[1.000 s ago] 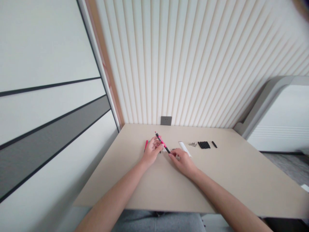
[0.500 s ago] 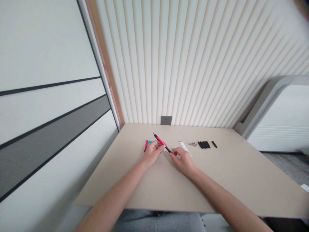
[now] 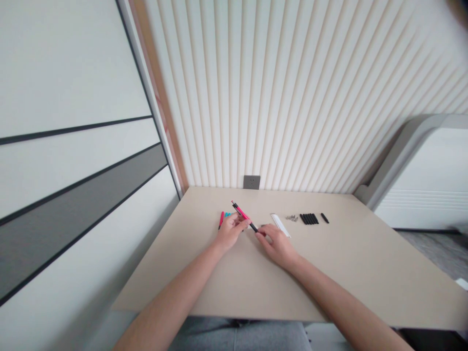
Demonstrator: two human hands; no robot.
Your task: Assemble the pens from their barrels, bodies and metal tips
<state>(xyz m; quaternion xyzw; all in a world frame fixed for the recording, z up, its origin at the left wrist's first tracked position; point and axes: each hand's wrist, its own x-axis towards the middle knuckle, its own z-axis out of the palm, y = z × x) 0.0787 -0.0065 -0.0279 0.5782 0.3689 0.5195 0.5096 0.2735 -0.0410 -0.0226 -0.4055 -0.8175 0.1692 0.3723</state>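
The left hand (image 3: 230,233) and right hand (image 3: 276,246) are both raised slightly over the far-middle part of the desk (image 3: 340,273), close together. A slim pink-and-black pen (image 3: 243,215) lies diagonally between them, its black-tipped upper end pointing toward the far edge of the desk and its black lower end toward the right hand. The left fingers (image 3: 237,222) are curled and close together, with the pink barrel resting across them; they appear to pinch it against the thumb. The right fingers (image 3: 260,234) are drawn together, their tips at the pen's lower black end. Whether they grip that end or only touch it cannot be determined at this resolution.

Beyond the left hand, a pink marker (image 3: 221,220) and a teal object (image 3: 227,214) lie partly hidden by the fingers; the teal object's type cannot be confirmed. Small pieces under and between the hands are too obscured to identify.

To the right, in a line near the far edge, lie a white strip (image 3: 280,225), small metal parts (image 3: 291,218), a row of black tubes (image 3: 309,219) and one separate black piece (image 3: 324,218). A grey wall socket (image 3: 251,182) sits just above the desk's far edge.
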